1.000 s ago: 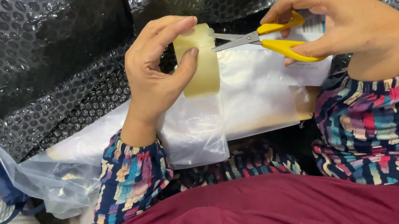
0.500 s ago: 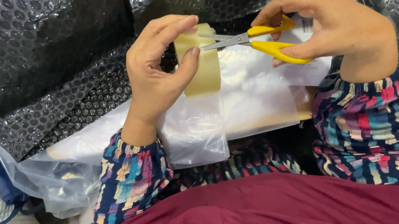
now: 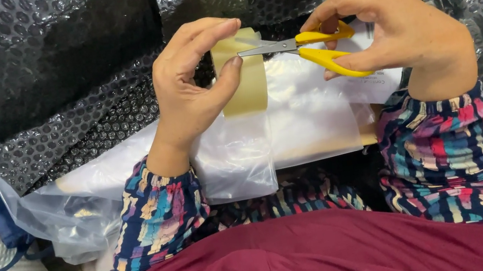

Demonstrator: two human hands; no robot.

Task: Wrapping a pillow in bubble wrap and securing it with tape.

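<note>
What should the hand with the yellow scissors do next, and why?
Probably squeeze the yellow scissors shut. The right hand has its blades slightly open right at the top of the strip of tan tape, which the left hand holds up and taut above the clear plastic-wrapped parcel. With the tape at the blades, a gentle snip looks like the fitting move.

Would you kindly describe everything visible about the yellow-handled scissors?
The small yellow-handled scissors have two glossy plastic loops and short grey metal blades. They lie nearly level, blades pointing left, slightly parted at the strip of tan packing tape. The right hand grips the loops; the left hand holds the tape above the clear plastic bag.
</note>
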